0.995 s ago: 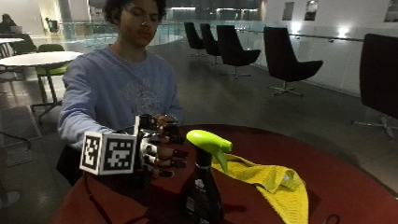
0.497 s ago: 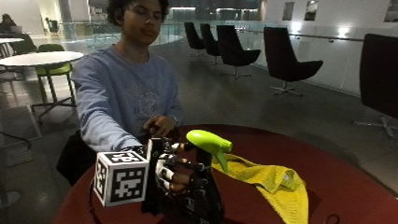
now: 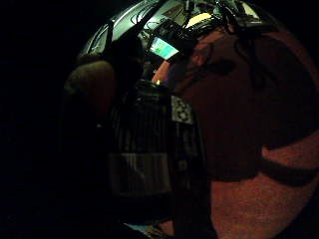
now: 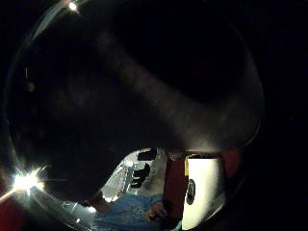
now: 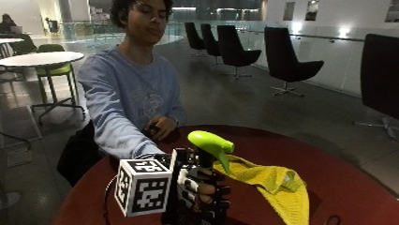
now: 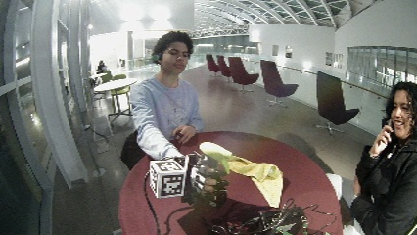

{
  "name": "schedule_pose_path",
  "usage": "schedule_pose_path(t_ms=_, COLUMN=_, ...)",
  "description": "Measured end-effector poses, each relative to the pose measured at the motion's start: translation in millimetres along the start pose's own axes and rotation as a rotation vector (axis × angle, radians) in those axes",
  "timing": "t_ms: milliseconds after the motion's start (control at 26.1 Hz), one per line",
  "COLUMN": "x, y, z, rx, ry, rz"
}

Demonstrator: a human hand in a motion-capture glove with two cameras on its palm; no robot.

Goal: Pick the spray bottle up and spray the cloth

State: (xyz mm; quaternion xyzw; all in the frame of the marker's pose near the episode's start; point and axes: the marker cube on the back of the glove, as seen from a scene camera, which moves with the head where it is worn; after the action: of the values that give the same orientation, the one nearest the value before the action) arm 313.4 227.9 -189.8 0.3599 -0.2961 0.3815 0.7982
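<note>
- My gloved right hand (image 5: 203, 194) has its fingers (image 5: 209, 187) curled round the spray bottle (image 5: 209, 154), holding it upright near the table's (image 5: 349, 187) front edge.
- The bottle's green top (image 5: 212, 142) sticks up above my fingers.
- The yellow cloth (image 5: 280, 185) lies just beside the bottle, toward the table's middle.
- My bare hand (image 5: 161, 127) rests at the far edge.

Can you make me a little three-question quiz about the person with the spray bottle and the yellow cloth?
1. True or false: the gloved right hand grips the spray bottle.
2. What colour is the bottle's spray head? A) green B) blue C) white
3. Fill in: the yellow cloth lies on the round ___ table.

Key: 1 true; 2 A; 3 red.
</note>
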Motion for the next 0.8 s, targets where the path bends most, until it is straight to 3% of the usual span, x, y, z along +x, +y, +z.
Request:
schedule_pose_path(t_ms=421, x=-3.8, y=-5.7, z=-0.9, rx=0.157, ry=0.077, rz=-0.026)
schedule_pose_path(t_ms=804, x=-38.1, y=10.9, z=7.7, rx=-0.047, ry=0.161, rz=-0.016)
